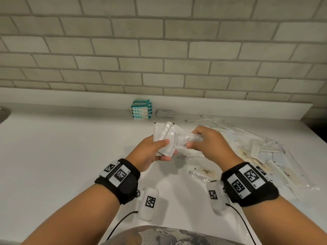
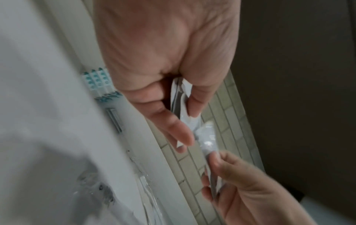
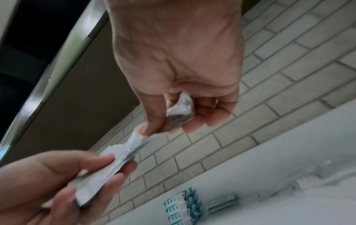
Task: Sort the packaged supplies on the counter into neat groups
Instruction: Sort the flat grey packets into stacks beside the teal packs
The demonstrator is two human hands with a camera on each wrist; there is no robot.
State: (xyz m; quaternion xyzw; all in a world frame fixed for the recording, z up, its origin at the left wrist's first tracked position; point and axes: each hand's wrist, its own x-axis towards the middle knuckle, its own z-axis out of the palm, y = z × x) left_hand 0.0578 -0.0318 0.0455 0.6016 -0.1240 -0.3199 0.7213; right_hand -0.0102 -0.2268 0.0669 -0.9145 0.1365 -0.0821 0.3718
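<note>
My left hand [image 1: 155, 147] grips a small bundle of white flat packets [image 1: 163, 137] above the white counter [image 1: 62, 147], thumb on top, fingers underneath. In the left wrist view the packets [image 2: 182, 97] sit pinched between thumb and fingers. My right hand [image 1: 203, 140] pinches one end of a clear wrapped packet [image 1: 190, 138] that lies against the bundle. The right wrist view shows that packet [image 3: 178, 115] between thumb and fingertips, with the left hand's bundle [image 3: 108, 167] just below it. A loose heap of clear-wrapped supplies [image 1: 251, 149] covers the counter to the right.
A neat stack of teal-and-white packets [image 1: 141, 109] stands at the back by the tiled wall [image 1: 159, 50], with a small grey flat box [image 1: 165, 113] beside it. A single wrapped item [image 1: 203, 172] lies near my right wrist. A sink rim [image 1: 3, 112] shows far left.
</note>
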